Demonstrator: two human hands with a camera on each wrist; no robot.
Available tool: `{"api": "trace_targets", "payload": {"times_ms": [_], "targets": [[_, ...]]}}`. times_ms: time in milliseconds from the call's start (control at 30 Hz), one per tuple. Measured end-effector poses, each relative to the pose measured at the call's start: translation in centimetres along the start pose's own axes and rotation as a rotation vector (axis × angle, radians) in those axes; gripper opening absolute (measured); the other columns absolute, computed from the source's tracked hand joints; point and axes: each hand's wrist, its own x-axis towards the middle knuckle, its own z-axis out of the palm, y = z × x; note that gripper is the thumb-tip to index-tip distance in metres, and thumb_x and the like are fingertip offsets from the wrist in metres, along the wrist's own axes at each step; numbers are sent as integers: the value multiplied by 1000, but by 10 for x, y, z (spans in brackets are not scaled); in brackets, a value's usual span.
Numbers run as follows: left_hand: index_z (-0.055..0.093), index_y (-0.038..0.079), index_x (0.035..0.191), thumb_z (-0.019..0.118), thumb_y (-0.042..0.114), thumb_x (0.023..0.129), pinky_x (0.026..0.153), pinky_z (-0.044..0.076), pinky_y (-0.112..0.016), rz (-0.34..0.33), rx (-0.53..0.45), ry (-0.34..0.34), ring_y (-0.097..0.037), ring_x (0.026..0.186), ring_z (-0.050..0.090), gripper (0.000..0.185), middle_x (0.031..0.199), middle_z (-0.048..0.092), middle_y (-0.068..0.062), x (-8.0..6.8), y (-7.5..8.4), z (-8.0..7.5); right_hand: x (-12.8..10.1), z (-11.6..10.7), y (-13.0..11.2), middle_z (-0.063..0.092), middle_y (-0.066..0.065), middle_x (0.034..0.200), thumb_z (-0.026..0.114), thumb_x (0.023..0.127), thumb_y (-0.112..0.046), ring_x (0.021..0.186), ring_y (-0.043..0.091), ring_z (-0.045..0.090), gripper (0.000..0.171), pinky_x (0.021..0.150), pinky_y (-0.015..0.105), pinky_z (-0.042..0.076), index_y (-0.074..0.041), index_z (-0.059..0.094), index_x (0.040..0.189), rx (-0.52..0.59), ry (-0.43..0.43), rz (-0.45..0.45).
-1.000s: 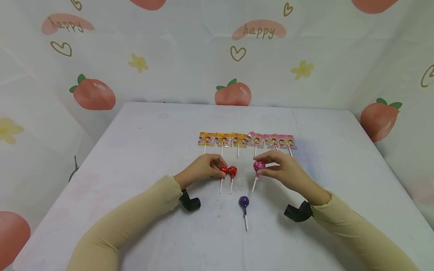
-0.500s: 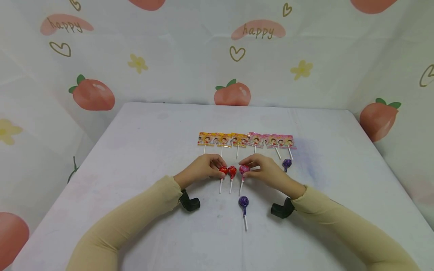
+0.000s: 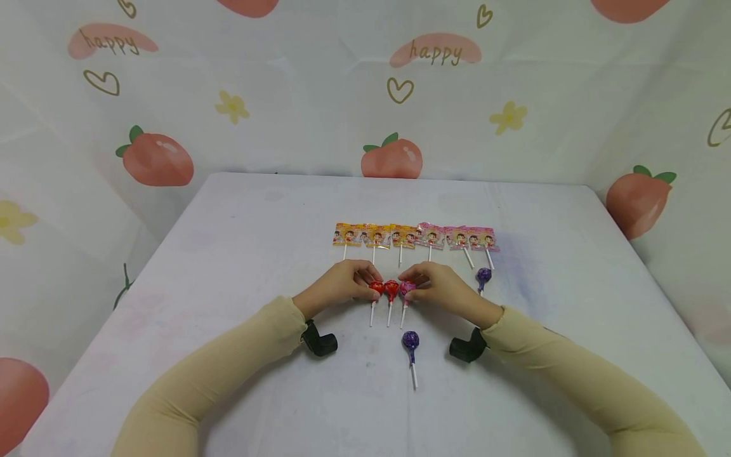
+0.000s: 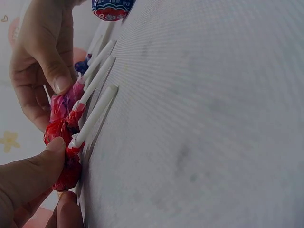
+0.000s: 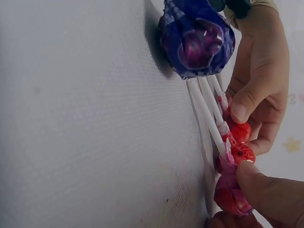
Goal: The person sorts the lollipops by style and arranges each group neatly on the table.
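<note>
Between its thumb and fingers, my left hand [image 3: 341,283] pinches a red lollipop [image 4: 67,176] lying on the table. My right hand [image 3: 443,291] pinches a pink lollipop [image 5: 232,192] by its wrapped head. A second red lollipop [image 3: 391,290] lies between the two hands, its head beside both neighbours. All three sticks point toward the person, nearly side by side. In front of them lies a purple lollipop [image 3: 410,343], which shows large in the right wrist view. Another purple lollipop [image 3: 483,277] rests behind the right hand, its stick partly hidden.
Behind the hands runs a row of flat packeted lollipops, yellow packets [image 3: 375,236] on the left and pink packets [image 3: 459,237] on the right. They lie on a white-covered table [image 3: 274,406]. A printed cloth [image 3: 320,95] hangs at the back.
My right hand has moved left with the pink lollipop, bringing it beside the middle red one. The purple lollipop behind that hand has come into view. My left hand has stayed put.
</note>
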Motion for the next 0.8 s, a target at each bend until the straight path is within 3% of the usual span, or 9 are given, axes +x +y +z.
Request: {"api": "trace_targets", "payload": {"times_ms": [800], "targets": [[67, 16, 92, 80, 19, 72, 64, 46, -25, -1, 18, 4, -13, 74, 57, 24, 88, 62, 1, -1, 3, -1, 2, -1, 1, 66, 7, 105, 74, 78, -12, 98, 20, 62, 35, 86, 36, 47, -5, 66, 112, -47, -26, -14]]}}
